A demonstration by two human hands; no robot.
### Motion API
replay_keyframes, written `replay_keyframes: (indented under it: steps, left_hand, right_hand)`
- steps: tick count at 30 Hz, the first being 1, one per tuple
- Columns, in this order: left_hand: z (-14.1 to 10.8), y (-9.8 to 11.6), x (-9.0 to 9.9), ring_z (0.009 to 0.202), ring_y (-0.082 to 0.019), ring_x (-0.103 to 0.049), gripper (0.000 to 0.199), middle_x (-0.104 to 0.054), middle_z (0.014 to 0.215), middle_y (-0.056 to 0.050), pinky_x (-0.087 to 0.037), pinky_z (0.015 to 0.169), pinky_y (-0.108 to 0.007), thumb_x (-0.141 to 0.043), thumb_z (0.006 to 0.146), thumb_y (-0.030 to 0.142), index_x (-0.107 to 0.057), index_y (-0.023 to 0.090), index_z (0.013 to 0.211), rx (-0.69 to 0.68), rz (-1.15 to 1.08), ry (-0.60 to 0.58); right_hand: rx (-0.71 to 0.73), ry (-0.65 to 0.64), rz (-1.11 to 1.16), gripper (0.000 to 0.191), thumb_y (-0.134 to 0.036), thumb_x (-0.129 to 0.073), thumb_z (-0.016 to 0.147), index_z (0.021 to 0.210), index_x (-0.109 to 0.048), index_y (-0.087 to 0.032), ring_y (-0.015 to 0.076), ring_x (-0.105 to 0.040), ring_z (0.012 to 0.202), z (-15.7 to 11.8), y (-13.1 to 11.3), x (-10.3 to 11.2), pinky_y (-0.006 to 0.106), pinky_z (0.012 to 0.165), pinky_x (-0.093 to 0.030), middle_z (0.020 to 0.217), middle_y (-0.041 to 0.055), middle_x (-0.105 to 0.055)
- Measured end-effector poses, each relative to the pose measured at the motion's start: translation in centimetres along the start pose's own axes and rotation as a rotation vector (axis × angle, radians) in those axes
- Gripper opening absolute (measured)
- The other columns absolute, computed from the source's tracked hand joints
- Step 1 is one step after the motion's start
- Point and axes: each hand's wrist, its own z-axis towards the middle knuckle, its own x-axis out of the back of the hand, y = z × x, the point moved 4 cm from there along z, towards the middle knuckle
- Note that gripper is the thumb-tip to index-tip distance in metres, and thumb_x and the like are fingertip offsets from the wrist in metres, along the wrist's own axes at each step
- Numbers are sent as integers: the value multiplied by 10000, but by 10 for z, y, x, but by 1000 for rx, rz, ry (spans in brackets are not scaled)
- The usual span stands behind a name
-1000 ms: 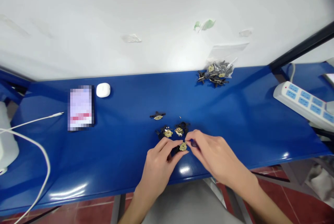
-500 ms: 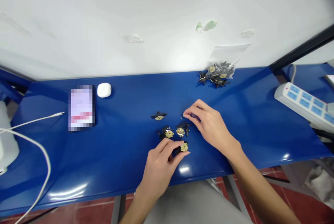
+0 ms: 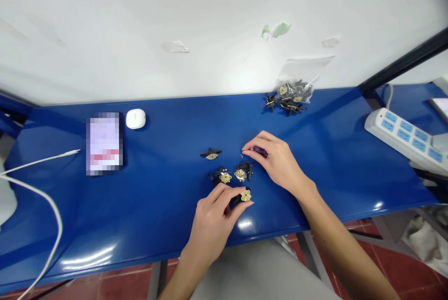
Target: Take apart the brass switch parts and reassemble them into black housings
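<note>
Glossy blue bench (image 3: 168, 206) ran beneath both hands: the left hand (image 3: 212, 225) was curled, gripping a black-and-brass part (image 3: 246, 195) between fingers and thumb, while the right hand (image 3: 275, 160) pinched a small dark piece (image 3: 260, 151). Similar parts (image 3: 240, 175) lay just between them, and a plastic bag (image 3: 292, 92) of more sat well beyond.

Bare L hand (image 3: 212, 227) & R hand (image 3: 278, 162), forearms (image 3: 345, 244) bare too.
</note>
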Motion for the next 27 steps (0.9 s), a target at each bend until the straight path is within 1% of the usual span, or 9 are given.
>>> replay_keyframes:
  steps: [6,12,15,21,27]
  left_hand:
    - [1,1,1,561,-76,-545,152,-764,949,14,-500,604,-242,-802,1052,328,-805,228,1165,2,-6,-3]
    - [2,1,1,562,-79,-548,165,-767,934,11,-498,593,-240,-783,1066,362,-812,236,1169,17,-5,-11]
    - [1,1,0,562,-81,-545,169,-770,927,7,-500,582,-238,-778,1070,369,-816,236,1166,27,-6,-17]
    - [1,2,0,573,-80,-550,151,-772,935,6,-495,573,-234,-802,1054,327,-814,231,1170,32,-12,-22]
    - [1,1,0,573,-77,-541,151,-769,947,10,-499,580,-237,-809,1048,322,-814,232,1168,36,-22,-23]
  right_hand:
    - [-30,-1,-1,160,-325,-633,1133,1101,-773,-255,183,-664,833,-1,2,2,351,800,-510,1066,39,-704]
    - [-41,-18,-2,116,-310,-639,1130,1110,-743,-262,179,-672,876,-1,0,-5,333,803,-498,1070,25,-685]
    - [-35,-32,5,138,-303,-607,1142,1109,-734,-260,187,-685,904,-1,-1,-8,337,823,-509,1089,34,-692]
    - [-16,-54,11,189,-294,-542,1166,1127,-722,-252,209,-709,976,-2,-2,-7,359,897,-535,1155,56,-703]
    - [-4,-61,14,183,-290,-547,1164,1133,-724,-255,197,-711,945,-2,-2,-6,356,893,-544,1158,51,-705]
